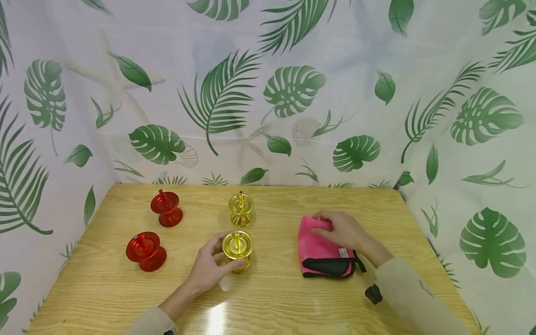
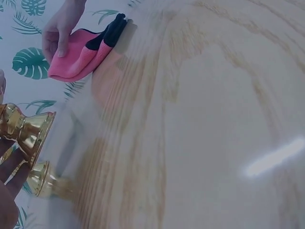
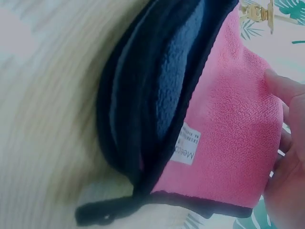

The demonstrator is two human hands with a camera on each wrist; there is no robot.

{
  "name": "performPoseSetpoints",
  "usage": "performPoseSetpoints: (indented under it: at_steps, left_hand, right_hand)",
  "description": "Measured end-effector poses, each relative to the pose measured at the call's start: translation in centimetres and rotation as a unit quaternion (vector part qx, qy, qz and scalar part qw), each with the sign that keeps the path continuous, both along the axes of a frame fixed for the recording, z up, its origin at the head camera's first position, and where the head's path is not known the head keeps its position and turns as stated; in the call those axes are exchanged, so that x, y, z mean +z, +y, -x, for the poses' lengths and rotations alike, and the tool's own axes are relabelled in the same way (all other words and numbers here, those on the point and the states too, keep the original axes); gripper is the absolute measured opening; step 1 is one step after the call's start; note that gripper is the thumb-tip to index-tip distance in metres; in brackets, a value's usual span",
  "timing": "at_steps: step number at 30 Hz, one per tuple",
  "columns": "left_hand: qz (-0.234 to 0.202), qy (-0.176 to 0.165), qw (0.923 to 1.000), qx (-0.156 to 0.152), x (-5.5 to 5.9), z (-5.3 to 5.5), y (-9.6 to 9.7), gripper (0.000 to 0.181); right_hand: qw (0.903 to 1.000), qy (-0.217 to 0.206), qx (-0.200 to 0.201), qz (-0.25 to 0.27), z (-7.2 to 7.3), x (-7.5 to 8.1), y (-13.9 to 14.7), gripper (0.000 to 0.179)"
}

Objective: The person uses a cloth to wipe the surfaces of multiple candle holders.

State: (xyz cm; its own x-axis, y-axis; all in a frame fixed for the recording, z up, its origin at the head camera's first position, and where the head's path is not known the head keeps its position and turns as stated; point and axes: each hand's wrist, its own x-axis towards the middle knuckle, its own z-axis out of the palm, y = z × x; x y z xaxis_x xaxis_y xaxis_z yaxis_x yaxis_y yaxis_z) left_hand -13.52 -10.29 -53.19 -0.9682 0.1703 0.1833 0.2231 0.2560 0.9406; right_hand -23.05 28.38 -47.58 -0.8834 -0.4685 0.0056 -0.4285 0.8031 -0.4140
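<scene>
My left hand [image 1: 211,263] grips the nearer gold candle holder [image 1: 237,246], thumb at its front and fingers round its far side. In the left wrist view that gold candle holder [image 2: 29,131] shows side-on, its flared base toward the table. My right hand [image 1: 341,228] pinches the far edge of a folded pink cloth [image 1: 316,239] with black trim. Up close in the right wrist view, the cloth [image 3: 224,109] carries a white label [image 3: 187,144] and a black loop, its dark folds bulging open. The thumb lies on the pink side; the other fingertips are partly hidden behind the cloth.
A second gold candle holder [image 1: 241,209] stands just behind the held one. To the left are two red candle holders, one at the back [image 1: 167,209] and one nearer [image 1: 146,251]. A leaf-print curtain [image 1: 234,163] borders the wooden table [image 1: 272,302]. A small black object [image 1: 373,294] is beside the right sleeve.
</scene>
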Motion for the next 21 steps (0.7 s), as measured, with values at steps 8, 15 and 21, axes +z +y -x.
performPoseSetpoints:
  at_steps: [8,15,21]
  left_hand:
    - [0.01,0.034,0.9994,0.006,1.0,-0.4,-0.1,0.072]
    - [-0.001,0.049,0.9988,0.006,2.2,-0.8,0.2,0.073]
    - [0.003,0.077,0.997,-0.005,3.2,-0.7,0.3,0.073]
  right_hand:
    - [0.9998,0.019,-0.001,0.007,-0.8,0.2,-0.4,0.037]
    - [0.9987,0.02,-0.021,0.041,-2.0,1.9,-0.7,0.025]
    - [0.9916,0.042,-0.03,0.119,-3.1,3.2,-1.0,0.021]
